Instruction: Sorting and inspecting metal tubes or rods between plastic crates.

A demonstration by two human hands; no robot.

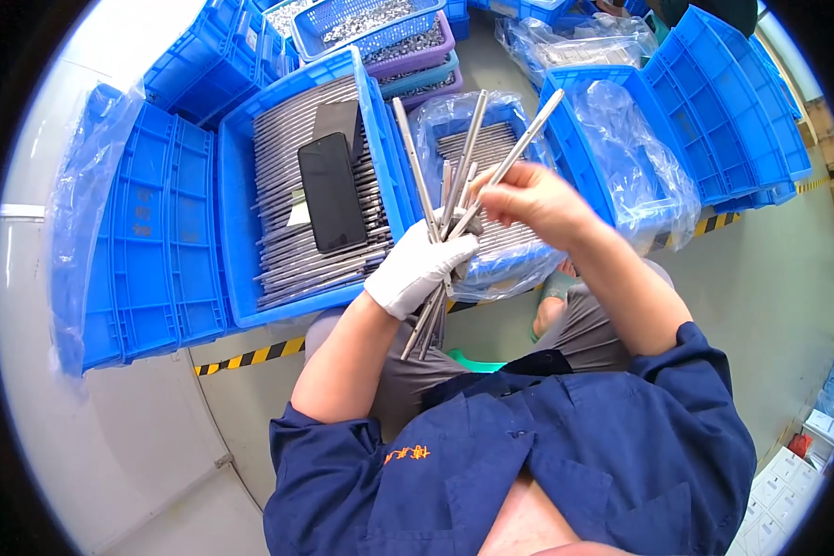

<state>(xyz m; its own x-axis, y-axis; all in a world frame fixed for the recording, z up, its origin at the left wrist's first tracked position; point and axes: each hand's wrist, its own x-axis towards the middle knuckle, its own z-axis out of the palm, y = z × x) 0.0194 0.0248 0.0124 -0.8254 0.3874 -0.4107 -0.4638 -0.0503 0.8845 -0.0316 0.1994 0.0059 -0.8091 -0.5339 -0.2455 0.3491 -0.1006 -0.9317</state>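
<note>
My left hand (417, 269), in a white glove, is closed round a bundle of metal rods (427, 176). They fan out above the fist, and their lower ends stick out below it. My bare right hand (536, 202) is beside the bundle, slightly blurred, its thumb and fingers pinching at one slanted metal rod (531, 132). Behind and below the hands stands a blue crate lined with clear plastic (539, 139), where many similar rods lie in rows.
To the left, a blue crate (241, 213) of stacked rods has a black phone (332, 195) lying on top. Small metal parts fill stacked baskets (408, 42) at the back. Another blue crate (579, 139) with plastic film stands right. Striped tape (250, 357) marks the floor.
</note>
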